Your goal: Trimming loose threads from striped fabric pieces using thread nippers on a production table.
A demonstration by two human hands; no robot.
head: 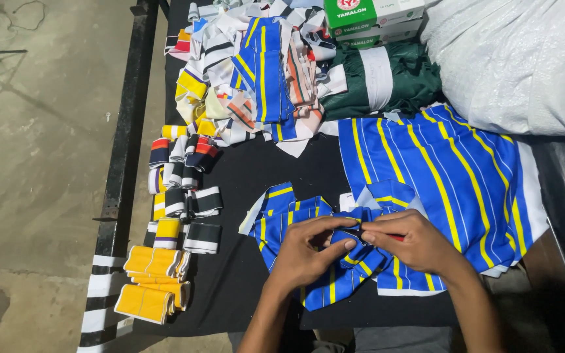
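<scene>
white sack (524, 59) cropped, red tool (397, 237) perhaps hidden

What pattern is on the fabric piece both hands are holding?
Blue with yellow and thin white stripes, on the folded fabric piece between both hands; the head view shows it clearly.

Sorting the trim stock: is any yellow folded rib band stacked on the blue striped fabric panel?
No: the yellow folded bands lie at the black table's left edge, well apart from the blue striped panel.

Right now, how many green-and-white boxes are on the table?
3, stacked at the table's far edge, right of the fabric heap: top box, middle box, bottom box, which rests against the dark green cloth. More may be hidden beyond the frame.
</scene>
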